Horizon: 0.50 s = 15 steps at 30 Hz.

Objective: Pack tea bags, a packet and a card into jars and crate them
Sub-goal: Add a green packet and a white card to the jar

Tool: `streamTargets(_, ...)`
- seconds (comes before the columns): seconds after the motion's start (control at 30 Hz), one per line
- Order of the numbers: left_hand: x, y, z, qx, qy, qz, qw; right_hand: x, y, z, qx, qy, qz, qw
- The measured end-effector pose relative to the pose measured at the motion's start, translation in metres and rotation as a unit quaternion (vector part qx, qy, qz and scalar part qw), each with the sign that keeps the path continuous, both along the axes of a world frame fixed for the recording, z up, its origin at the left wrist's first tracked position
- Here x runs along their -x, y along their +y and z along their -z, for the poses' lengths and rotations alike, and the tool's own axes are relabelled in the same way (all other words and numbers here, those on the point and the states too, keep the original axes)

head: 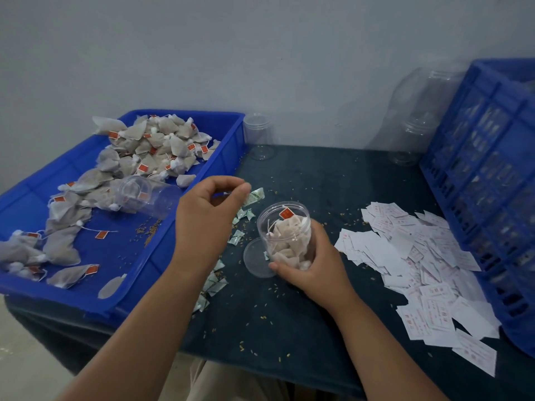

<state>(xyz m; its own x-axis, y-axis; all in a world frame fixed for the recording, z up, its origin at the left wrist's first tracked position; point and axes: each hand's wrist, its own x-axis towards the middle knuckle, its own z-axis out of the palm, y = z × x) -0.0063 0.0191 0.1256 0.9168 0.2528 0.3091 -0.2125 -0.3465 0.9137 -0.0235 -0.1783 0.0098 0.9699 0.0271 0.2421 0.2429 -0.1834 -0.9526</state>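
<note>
1. Head view, at the grips first: our right hand (315,264) has its fingers curled round the lower half of a clear jar (286,235), with the thumb across the front near the base; our left hand (208,215) pinches a small green-and-white packet (254,196) between thumb and forefinger.
2. The jar stands in front of the right palm, just right of the table's middle; whether its base touches the cloth we cannot tell; the packet juts out to the right of the left fingertips, up and to the left of the jar's mouth and apart from it.
3. The jar's long axis is close to upright and leans a little; its open mouth faces up; it is packed with tea bags (289,241), one red tag near the rim; the packet's long side slants up to the right from the pinch.
4. A clear lid (253,263) lies flat on the table (304,328), touching the jar's left side; loose packets (214,282) trail beneath the left forearm; grains are scattered over the dark cloth.
5. To the left a blue tray (223,157) holds a heap of loose bags (156,143) and a second jar (147,195) lying on its side.
6. An empty jar (259,136) stands upright behind the tray's right corner; more clear jars (414,140) stand by the wall.
7. On the right a pile of white cards (419,256) lies against a blue crate (486,169).
</note>
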Motion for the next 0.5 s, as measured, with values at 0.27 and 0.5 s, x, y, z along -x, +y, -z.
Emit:
streamTargets(0.27, 0.003, -0.027, -0.006, -0.230, 0.007, 0.098, 0.968, -0.001, -0.002, 0.005, -0.002, -0.012, 0.006, 1.000)
streamTargets(0.5, 0.000, -0.021, -0.011, -0.275, 0.025, 0.144, 0.950, 0.000, -0.002, 0.001, -0.020, -0.018, 0.008, 1.000)
